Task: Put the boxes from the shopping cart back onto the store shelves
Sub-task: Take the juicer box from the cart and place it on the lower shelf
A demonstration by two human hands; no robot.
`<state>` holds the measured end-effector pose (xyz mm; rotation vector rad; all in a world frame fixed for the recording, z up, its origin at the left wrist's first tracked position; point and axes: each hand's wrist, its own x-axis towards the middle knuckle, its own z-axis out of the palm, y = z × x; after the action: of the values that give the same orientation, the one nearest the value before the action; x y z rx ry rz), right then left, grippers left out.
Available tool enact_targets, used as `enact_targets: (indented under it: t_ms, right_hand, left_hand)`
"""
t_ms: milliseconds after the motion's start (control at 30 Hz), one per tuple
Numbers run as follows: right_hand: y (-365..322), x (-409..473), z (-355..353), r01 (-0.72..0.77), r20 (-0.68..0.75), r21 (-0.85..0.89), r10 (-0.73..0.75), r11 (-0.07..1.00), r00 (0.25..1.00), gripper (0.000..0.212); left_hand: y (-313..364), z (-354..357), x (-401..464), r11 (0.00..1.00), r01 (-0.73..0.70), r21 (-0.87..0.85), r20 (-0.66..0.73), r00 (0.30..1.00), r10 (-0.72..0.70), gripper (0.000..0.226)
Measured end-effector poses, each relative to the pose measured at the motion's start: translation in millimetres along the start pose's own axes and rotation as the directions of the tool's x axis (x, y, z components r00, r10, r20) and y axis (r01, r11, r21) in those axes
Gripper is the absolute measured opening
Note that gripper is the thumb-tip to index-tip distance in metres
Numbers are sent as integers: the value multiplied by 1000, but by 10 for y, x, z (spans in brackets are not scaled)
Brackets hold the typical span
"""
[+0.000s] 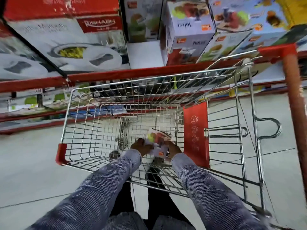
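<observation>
Cart basket [79, 130] open on top; my arms drop in over near rim. Wire walls close off 9, 12 and 3 o'clock. Red panel [196, 133] at 3 o'clock blocks that side, just beside my right hand [173, 149]. My left hand [141, 146] has bare basket floor toward 9 o'clock. Shelf edge [116, 75] crosses at 12 o'clock; white gap [144, 53] behind it, big box [69, 45] at 11, juicer box [187, 32] at 1.

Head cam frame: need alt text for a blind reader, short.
Both hands, left hand and right hand, hold a small juicer box low inside a wire shopping cart, seen from above past striped sleeves. The cart stands against red-edged store shelves stocked with matching juicer boxes and a larger Rishabh dinnerware box.
</observation>
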<state>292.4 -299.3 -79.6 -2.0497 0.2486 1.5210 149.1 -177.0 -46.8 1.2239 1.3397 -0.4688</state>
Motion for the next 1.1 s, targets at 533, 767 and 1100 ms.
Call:
enact_targets:
  t_ms: [533,767,1100]
  right_hand:
    - [-1626,-1769,-316,564,31,-190,-569,804,822,47]
    - [-2182,-2585,-361,738,28,-135,-742,661,670,9]
    - [-2773,-2886,-426,831,27,-233,-851,506,525,40]
  left_hand:
    - [807,-748,-1673,860,-509,-38,-517,747,419,46]
    - [1225,-1129,-2251,715,-700,6,-595,572,565,50]
    - [1744,-1433,-2465,650,-757,66,-691,436,577,38]
